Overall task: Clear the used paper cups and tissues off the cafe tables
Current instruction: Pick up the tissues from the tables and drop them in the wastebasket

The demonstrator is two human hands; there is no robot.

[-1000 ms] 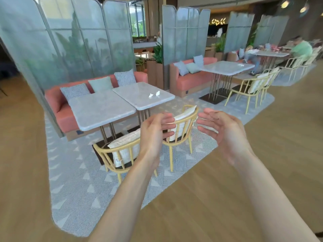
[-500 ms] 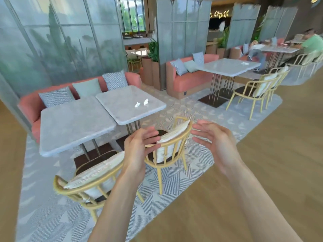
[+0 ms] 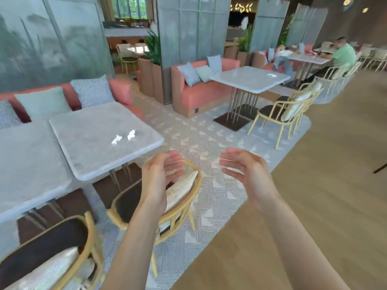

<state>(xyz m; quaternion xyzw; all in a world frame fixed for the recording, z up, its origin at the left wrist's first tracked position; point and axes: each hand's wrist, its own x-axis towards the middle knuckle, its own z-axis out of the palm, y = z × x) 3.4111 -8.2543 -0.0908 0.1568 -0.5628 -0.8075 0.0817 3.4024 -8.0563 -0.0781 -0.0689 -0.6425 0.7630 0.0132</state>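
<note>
**Cafe floor, daytime**

Wood floor (image 3: pixel 314 206) on the right side, grey patterned rug (image 3: pixel 209 143) under the seating. Marble tables (image 3: pixel 94 147) w/ yellow cane chairs (image 3: pixel 182 206) close by, coral sofas (image 3: pixel 205 93) + cushions (image 3: pixel 92 91) behind them. Frosted glass screens (image 3: pixel 188 32) split the booths, potted plants (image 3: pixel 154 49) between. Windows (image 3: pixel 129 7) at back, daylight coming in; ceiling lamps (image 3: pixel 347 2) far right. Someone in a green shirt (image 3: pixel 343 56) seated at a far table.

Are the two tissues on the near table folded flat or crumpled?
Crumpled. The two tissues lie as small irregular white wads, side by side near the right edge of the near table, not flat sheets.
</note>
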